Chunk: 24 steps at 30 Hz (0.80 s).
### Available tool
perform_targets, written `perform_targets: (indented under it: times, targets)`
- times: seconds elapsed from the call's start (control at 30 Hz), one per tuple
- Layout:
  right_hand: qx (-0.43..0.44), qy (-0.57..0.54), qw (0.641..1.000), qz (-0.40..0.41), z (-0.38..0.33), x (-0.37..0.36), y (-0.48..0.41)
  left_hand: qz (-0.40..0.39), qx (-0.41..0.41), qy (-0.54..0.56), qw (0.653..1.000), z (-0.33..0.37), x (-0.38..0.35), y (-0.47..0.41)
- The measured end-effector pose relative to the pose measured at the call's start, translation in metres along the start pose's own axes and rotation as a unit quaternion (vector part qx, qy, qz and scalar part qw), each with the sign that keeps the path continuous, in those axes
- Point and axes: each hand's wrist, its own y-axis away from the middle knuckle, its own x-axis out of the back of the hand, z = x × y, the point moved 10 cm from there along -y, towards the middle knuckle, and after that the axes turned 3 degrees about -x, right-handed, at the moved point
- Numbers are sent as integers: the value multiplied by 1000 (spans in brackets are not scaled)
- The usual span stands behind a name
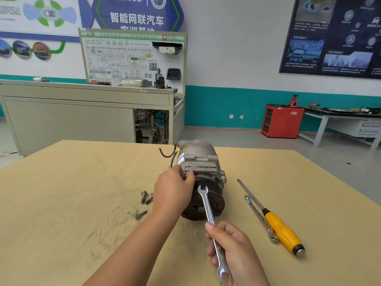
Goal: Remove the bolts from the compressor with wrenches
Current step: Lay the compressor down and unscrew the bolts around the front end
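A grey metal compressor (201, 159) with a black pulley (214, 203) facing me lies in the middle of the wooden table (72, 193). My left hand (174, 188) is at the compressor's left flange, fingertips pinching a bolt head (187, 174) there. My right hand (231, 244) grips a silver open-end wrench (208, 209) by its shaft; its upper jaw hovers in front of the pulley, clear of any bolt. Three loose bolts (144, 197) lie on the table left of my left wrist. Another bolt (223, 180) sits in the right flange.
A yellow-handled screwdriver (278, 223) and a second silver wrench (258, 217) lie on the table to the right of the compressor. Black wires (167, 153) trail from the compressor's back. Beyond the table stand a training bench, a red cabinet (281, 121) and a workbench.
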Motion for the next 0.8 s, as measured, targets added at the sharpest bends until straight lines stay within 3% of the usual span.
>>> perform_targets:
  times: [0.3,0.43,0.8]
  targets:
    - [-5,-7,1000,-5,2,1,-1,19,-72,-91,993,9,10,5]
    - [-3,-9,1000,-2,2,0,0,48,-95,-82,991,10,15,13]
    - [4,-22,1000,-1,5,2,2,-9,-18,-20,1000,-5,-5,9]
